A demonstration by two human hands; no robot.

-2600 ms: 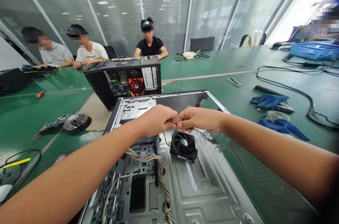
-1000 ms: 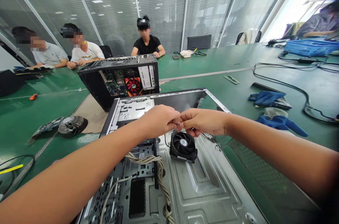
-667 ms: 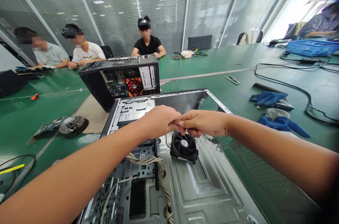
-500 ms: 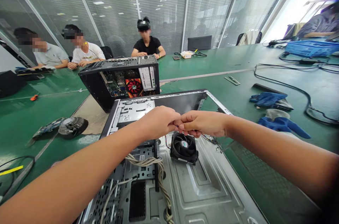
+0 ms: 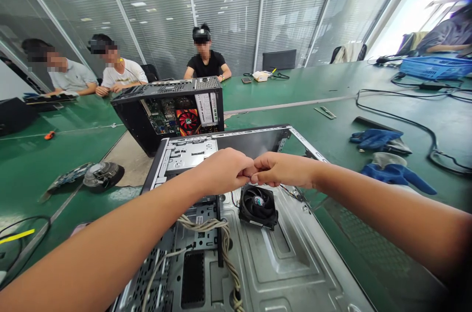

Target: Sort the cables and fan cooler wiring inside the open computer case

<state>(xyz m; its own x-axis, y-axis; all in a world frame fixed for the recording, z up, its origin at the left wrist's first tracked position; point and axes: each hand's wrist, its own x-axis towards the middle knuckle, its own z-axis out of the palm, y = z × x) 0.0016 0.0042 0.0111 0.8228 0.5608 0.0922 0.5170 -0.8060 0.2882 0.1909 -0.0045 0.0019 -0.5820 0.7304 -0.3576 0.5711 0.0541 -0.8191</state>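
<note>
My left hand (image 5: 227, 170) and my right hand (image 5: 282, 169) meet just above a black cooling fan (image 5: 258, 205), fingertips pressed together. Both hands are closed, and what lies between the fingers, if anything, is hidden. Thin wires run from beside the fan up toward the hands. The fan rests on the bare metal floor of an open computer case (image 5: 302, 263) lying on its side. A twisted bundle of beige cables (image 5: 225, 240) crosses the case left of the fan, near the drive cage (image 5: 201, 221).
Behind stands another computer tower (image 5: 136, 120) with a red fan. On the green table (image 5: 280, 98) lie a CPU cooler (image 5: 103, 176), blue gloves (image 5: 396, 174), black cables (image 5: 416, 122), a memory stick (image 5: 325, 112) and a blue basket (image 5: 435, 67). Several people sit around the table.
My right hand's fingers have curled in more tightly against my left hand. The view has shifted slightly; the fan and case stay in place.
</note>
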